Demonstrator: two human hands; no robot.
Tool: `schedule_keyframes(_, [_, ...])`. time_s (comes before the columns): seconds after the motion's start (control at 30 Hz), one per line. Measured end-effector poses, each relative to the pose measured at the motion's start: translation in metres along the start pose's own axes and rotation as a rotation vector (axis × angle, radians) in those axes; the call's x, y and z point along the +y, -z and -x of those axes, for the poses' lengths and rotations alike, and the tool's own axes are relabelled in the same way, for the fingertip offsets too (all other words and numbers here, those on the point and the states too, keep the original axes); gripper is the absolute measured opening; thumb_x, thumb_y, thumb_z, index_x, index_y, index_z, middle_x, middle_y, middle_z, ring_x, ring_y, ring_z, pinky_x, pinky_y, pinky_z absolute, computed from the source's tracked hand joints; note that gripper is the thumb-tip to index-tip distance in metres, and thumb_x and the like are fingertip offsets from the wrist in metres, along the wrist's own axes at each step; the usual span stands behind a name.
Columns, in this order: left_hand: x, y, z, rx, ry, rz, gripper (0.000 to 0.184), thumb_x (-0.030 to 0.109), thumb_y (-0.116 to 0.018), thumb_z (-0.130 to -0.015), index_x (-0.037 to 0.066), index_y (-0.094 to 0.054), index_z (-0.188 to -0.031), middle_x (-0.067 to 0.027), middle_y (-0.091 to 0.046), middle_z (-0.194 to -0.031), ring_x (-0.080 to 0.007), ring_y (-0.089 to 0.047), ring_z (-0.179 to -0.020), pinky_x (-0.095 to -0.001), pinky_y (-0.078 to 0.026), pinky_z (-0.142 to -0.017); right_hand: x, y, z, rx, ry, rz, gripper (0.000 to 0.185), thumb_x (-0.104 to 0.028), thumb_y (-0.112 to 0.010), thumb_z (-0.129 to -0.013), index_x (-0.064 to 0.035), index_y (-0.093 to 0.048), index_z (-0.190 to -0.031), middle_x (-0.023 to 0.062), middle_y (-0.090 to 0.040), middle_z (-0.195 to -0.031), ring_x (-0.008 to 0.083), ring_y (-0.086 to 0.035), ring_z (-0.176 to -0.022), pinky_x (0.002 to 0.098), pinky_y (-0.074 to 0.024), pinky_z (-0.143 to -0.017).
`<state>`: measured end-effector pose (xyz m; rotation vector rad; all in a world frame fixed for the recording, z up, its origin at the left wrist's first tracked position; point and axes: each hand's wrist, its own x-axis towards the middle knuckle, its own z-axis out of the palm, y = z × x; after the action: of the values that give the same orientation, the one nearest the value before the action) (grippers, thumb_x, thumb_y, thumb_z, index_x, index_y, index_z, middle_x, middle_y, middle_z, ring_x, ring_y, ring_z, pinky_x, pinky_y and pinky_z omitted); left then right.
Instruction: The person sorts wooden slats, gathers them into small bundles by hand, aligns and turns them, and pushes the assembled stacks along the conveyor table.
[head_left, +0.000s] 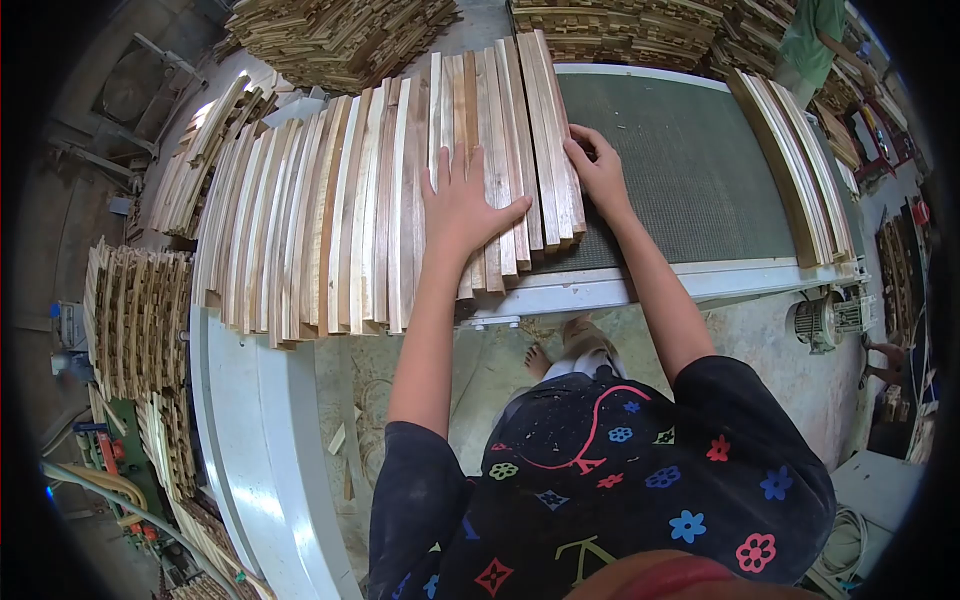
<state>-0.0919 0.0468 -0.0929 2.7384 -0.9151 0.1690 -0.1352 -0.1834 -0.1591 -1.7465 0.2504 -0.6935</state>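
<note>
A long row of wooden strips (340,210) lies side by side across the machine bed, their near ends uneven. My left hand (465,205) rests flat on the strips with its fingers spread and thumb out to the right. At the row's right end, my right hand (600,175) has bent fingers and thumb against the outermost wooden strip (553,140); part of its fingers is hidden. A narrow dark gap separates the last few strips from the rest. Beyond my right hand runs a dark green conveyor belt (680,165).
More strips (790,165) lie at the belt's right end, near a person in a green shirt (808,45). Wood stacks (340,40) stand behind and at the left (140,320). A white metal frame (260,440) runs along the left; a motor (820,322) sits below right.
</note>
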Motion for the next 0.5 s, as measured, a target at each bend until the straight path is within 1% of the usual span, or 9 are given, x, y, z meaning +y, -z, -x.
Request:
schedule_keyframes(0.17, [0.0005, -0.0018, -0.0008, 0.002, 0.013, -0.010, 0.107, 0.073, -0.059, -0.074, 0.003, -0.035, -0.151, -0.0226, -0.032, -0.156, -0.0364, -0.019, -0.149, -0.0550, -0.009, -0.120, 0.0012, -0.0004, -0.0006, 0.002, -0.017, -0.004, 0.042, -0.025, -0.065, -0.092, 0.0042, -0.063, -0.122, 0.0178, -0.069, -0.112, 0.0238, -0.066, -0.101, 0.0349, -0.0508, -0.091])
schedule_keyframes(0.5, [-0.0014, -0.0076, -0.0030, -0.023, 0.032, -0.016, 0.105, 0.069, -0.060, -0.074, 0.002, -0.034, -0.151, -0.0212, -0.029, -0.158, -0.0362, -0.018, -0.150, -0.0560, -0.007, -0.120, 0.0004, -0.0003, 0.0001, 0.005, -0.013, -0.005, 0.039, -0.023, -0.065, -0.092, 0.0042, -0.064, -0.119, 0.0160, -0.070, -0.108, 0.0215, -0.067, -0.097, 0.0334, -0.0513, -0.088])
